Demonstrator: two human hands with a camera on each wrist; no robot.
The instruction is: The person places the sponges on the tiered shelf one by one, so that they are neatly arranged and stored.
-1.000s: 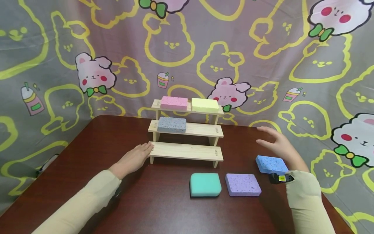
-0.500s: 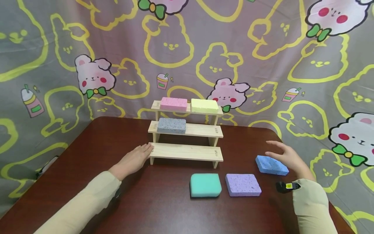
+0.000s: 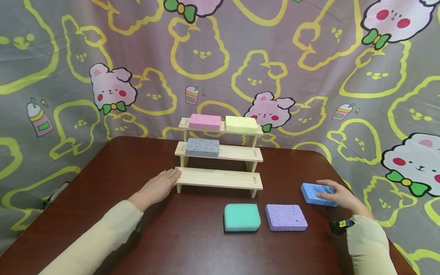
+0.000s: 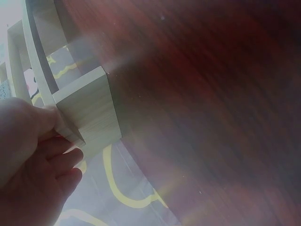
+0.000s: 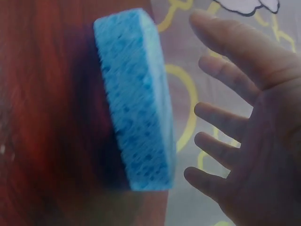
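A blue sponge (image 3: 311,193) lies on the table at the right. My right hand (image 3: 340,196) hovers over it; in the right wrist view a gap shows between the fingers (image 5: 218,120) and the sponge (image 5: 134,103). The left hand (image 3: 156,189) grips the left end of the lowest board of a three-tier wooden shelf (image 3: 220,177), and the left wrist view shows fingers (image 4: 66,162) curled beneath that board. On the top tier sit a pink sponge (image 3: 205,122) and a yellow sponge (image 3: 241,124). A grey sponge (image 3: 203,147) rests at the middle tier's left.
In front of the shelf, a teal sponge (image 3: 242,217) lies beside a purple sponge (image 3: 286,217) on the dark brown table (image 3: 192,244). A patterned curtain (image 3: 220,57) hangs behind and around the table.
My right hand has come down and slightly to the right, from above and behind the blue sponge to just over it. The left hand stays at the shelf; the sponges have not moved.
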